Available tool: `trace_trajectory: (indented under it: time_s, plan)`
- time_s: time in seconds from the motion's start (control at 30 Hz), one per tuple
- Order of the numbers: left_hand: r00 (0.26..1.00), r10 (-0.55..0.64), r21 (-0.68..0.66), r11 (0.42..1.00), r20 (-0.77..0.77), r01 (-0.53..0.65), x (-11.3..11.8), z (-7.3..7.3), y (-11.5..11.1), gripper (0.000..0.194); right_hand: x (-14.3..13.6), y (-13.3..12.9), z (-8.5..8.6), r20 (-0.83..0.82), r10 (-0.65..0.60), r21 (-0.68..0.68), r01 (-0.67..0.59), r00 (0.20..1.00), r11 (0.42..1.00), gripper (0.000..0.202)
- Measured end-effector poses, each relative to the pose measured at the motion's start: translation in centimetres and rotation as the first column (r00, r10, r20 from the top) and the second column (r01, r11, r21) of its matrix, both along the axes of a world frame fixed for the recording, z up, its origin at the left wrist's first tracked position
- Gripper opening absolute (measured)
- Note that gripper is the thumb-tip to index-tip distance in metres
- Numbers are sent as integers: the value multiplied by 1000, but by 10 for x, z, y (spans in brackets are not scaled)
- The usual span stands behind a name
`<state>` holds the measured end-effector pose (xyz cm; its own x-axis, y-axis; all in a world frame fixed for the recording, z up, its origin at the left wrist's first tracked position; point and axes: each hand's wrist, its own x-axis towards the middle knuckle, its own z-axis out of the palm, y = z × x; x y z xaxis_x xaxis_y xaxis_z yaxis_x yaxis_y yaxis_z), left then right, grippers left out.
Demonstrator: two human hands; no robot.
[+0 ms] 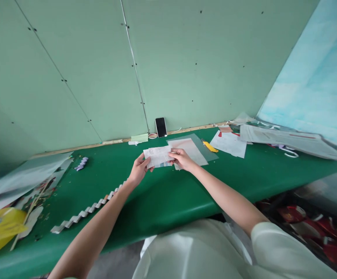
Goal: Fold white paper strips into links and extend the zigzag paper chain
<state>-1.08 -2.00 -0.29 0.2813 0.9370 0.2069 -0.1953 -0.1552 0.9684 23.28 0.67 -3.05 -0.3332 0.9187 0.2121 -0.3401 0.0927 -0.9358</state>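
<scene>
A folded sheet of paper (158, 155) with faint print is held above the green table (162, 209). My left hand (138, 169) pinches its left end, thumb on top. At the right end, my right hand (182, 158) grips it between thumb and fingers. Behind and to the right of my right hand lie pale sheets (194, 150) on the table. A zigzag folded paper strip (83, 214) runs along the table, partly hidden by my left forearm.
A phone (160, 127) leans against the green wall, beside a tape roll (152, 136). A yellow cutter (210, 146) and paper stacks (290, 139) lie rightward. On the left are plastic sheets (29, 172), a yellow bag (6, 228) and a small purple folded piece (82, 163).
</scene>
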Motion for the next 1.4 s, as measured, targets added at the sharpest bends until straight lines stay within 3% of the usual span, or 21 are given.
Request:
trace_trajectory:
  time_s: [0.17, 0.33, 0.47, 0.53, 0.63, 0.73, 1.0, 1.17, 1.4]
  plan:
    - [999, -27, 57, 998, -30, 29, -3, 6, -5, 23, 2, 0, 0, -116, 34, -4, -35, 993, 999, 26]
    - [991, -65, 108, 991, -114, 78, -11, 1, -1, 17, -3, 1, -2, -84, -35, 64, 41, 996, 997, 29]
    - [986, -137, 116, 982, -94, 148, -12, -3, 1, 29, -6, -3, -3, 121, -167, 197, 141, 979, 970, 34]
    - [992, -111, 87, 989, -56, 116, -9, -4, 1, 42, -6, -5, -2, 216, -224, 275, 161, 950, 948, 35]
    - [991, -58, -7, 998, -123, 57, -5, -4, 0, 60, -5, -7, -1, 254, -229, 330, 138, 940, 934, 37]
    - [962, -116, -85, 992, -246, 98, -4, -7, 2, 74, -4, -6, -3, 236, -223, 337, 136, 946, 932, 43]
    - [919, -158, -122, 985, -361, 121, -6, -14, 7, 59, -3, -1, -7, 230, -273, 338, 187, 934, 922, 44]
    - [912, -179, -130, 982, -369, 140, -6, -14, 4, 57, -4, -3, -5, 252, -275, 317, 189, 928, 929, 46]
    - [922, -263, -243, 950, -286, 196, -3, -21, 7, 56, -5, -7, -4, 311, -237, 327, 130, 920, 936, 46]
